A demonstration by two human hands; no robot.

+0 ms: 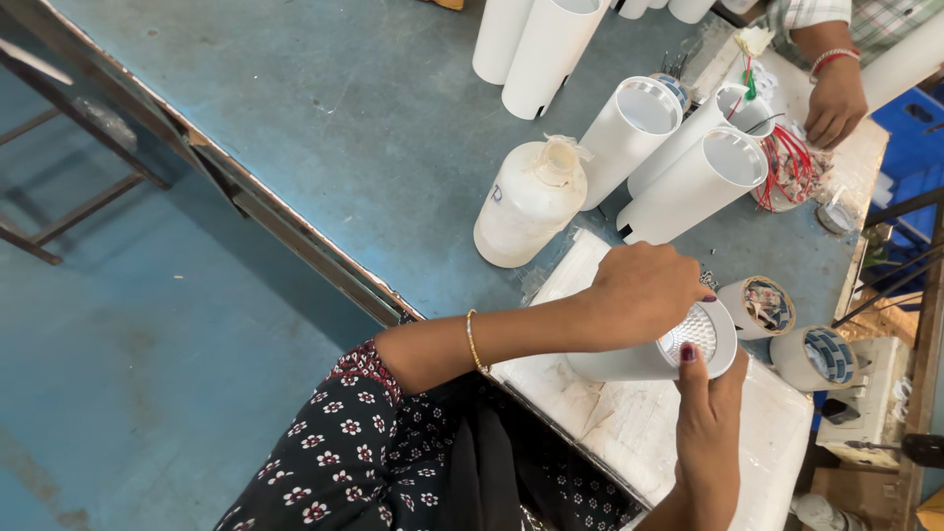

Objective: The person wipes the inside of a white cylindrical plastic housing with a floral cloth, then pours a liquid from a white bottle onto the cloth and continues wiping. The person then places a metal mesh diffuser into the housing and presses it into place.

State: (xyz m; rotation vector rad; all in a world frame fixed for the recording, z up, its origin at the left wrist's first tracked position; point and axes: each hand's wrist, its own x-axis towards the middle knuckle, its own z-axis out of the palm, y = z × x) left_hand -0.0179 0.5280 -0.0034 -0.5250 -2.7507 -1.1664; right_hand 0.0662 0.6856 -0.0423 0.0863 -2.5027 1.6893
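A white cylindrical lamp housing (629, 364) lies on its side over a white foam pad (629, 433), its open end showing a dimpled, shiny reflector face (694, 339). My left hand (639, 290), its wrist wearing a thin gold bangle, comes from the left and grips the top of the housing near the rim. My right hand (708, 423) rises from below and holds the rim, the thumb with a dark painted nail pressed against the reflector face.
A white plastic bottle (531, 202) and several white tubes (693, 182) stand on the blue-grey table (354, 108). Two small cylinders (762, 305) sit to the right. A co-worker's hand (836, 98) rests by a bowl of red wires (787, 167). The table edge (295, 236) runs diagonally.
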